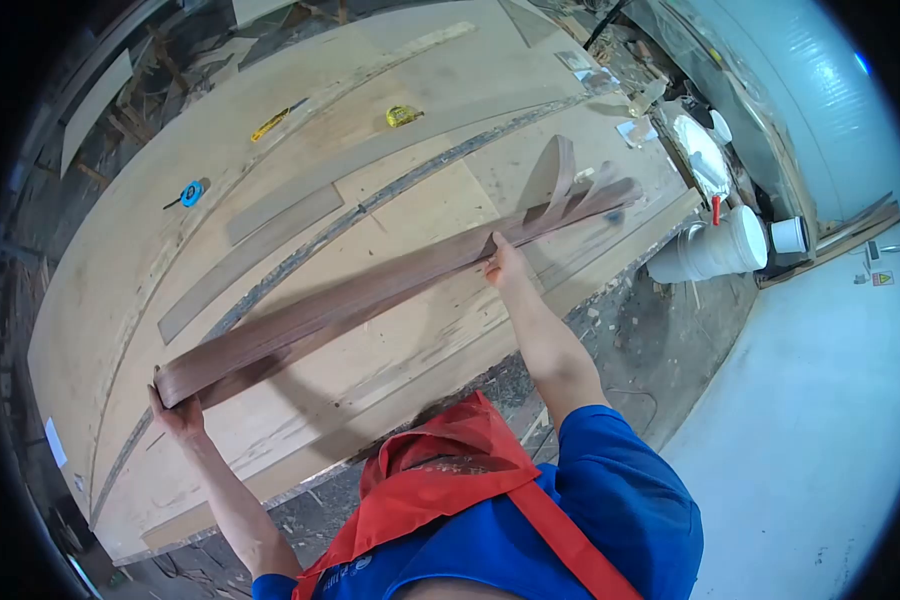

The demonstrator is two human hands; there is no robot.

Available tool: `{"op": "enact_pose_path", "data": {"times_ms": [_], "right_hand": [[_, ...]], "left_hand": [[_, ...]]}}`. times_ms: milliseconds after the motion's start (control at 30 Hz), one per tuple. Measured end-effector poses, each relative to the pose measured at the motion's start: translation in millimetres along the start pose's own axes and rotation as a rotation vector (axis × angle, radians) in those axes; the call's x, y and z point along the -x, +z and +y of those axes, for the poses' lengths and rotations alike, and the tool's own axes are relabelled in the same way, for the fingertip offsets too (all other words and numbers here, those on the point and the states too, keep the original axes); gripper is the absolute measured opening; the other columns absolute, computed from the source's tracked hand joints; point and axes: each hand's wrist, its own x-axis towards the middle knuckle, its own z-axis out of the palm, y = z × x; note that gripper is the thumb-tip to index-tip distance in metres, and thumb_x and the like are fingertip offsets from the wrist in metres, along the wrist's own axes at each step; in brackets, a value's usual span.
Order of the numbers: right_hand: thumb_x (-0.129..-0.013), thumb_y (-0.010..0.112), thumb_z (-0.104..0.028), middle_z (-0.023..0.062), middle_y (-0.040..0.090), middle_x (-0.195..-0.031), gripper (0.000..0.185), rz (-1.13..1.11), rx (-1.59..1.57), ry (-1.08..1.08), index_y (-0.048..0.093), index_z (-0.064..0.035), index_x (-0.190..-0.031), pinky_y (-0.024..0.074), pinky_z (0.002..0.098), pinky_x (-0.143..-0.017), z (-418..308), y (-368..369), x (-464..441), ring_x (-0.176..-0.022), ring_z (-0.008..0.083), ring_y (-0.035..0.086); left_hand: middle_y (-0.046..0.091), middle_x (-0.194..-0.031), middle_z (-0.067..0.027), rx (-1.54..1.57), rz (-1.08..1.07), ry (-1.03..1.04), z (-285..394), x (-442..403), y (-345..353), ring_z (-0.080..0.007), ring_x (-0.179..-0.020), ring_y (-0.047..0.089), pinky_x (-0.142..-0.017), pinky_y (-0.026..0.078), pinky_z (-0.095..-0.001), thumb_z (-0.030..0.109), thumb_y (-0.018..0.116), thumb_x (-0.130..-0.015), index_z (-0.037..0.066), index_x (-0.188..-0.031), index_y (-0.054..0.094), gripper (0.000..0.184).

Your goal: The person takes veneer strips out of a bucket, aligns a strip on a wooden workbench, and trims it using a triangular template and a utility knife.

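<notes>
A long bundle of brown veneer strips [340, 292] lies slantwise over the large wooden table. Its left end is folded or rounded, and the strips fan out loosely at the right end. My left hand [178, 412] is closed round the left end, with the fingers partly behind it. Farther right, my right hand [505, 262] grips the near edge of the bundle, its thumb on top. Behind the bundle a curved dark strip [410, 178] runs across the tabletop, beside flat greyish pieces [285, 215].
On the table [410, 350] lie a blue tape measure [191, 193], a yellow tape measure [402, 116] and a yellow cutter [270, 124]. White buckets [715, 245] and a red-handled tool [716, 208] are at the right. Scrap wood lies beyond the far edge.
</notes>
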Motion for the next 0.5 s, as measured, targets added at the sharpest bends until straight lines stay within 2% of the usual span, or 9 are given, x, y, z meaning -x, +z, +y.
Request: {"op": "enact_pose_path", "data": {"times_ms": [133, 233, 367, 500], "right_hand": [[-0.092, 0.075, -0.027, -0.0017, 0.065, -0.076, 0.016, -0.034, -0.041, -0.073, 0.062, -0.0176, -0.097, 0.0391, 0.0244, -0.043, 10, -11, -2, -0.053, 0.0127, 0.055], [-0.090, 0.076, -0.026, -0.0008, 0.068, -0.081, 0.019, -0.214, -0.085, -0.053, 0.062, -0.0170, -0.100, 0.0412, 0.0255, -0.044, 9, -26, -16, -0.056, 0.0134, 0.059], [-0.090, 0.076, -0.026, 0.0008, 0.071, -0.087, 0.021, -0.084, -0.169, -0.089, 0.063, -0.0149, -0.102, 0.0449, 0.0278, -0.045, -29, -18, 8, -0.062, 0.0149, 0.064], [-0.088, 0.077, -0.024, 0.0015, 0.072, -0.090, 0.022, -0.160, -0.245, -0.132, 0.063, -0.0141, -0.103, 0.0513, 0.0319, -0.053, -74, -50, -50, -0.069, 0.0179, 0.068]], "left_hand": [[0.063, -0.135, -0.0130, -0.036, 0.131, 0.034, 8, 22, 5, -0.0293, -0.128, 0.057, -0.111, 0.043, -0.0502, 0.035, 0.051, -0.105, 0.004, -0.140, 0.056, 0.047], [0.064, -0.133, -0.0129, -0.084, 0.071, 0.058, 18, 44, 5, -0.0297, -0.127, 0.059, -0.109, 0.045, -0.0505, 0.034, 0.051, -0.105, 0.004, -0.137, 0.058, 0.044], [0.065, -0.132, -0.0132, -0.117, 0.084, 0.096, 18, 58, 1, -0.0304, -0.125, 0.060, -0.107, 0.048, -0.0505, 0.033, 0.053, -0.104, 0.004, -0.134, 0.060, 0.042], [0.067, -0.130, -0.0134, -0.154, 0.046, -0.018, -12, 69, 18, -0.0309, -0.121, 0.063, -0.103, 0.051, -0.0504, 0.032, 0.053, -0.104, 0.004, -0.131, 0.062, 0.040]]}}
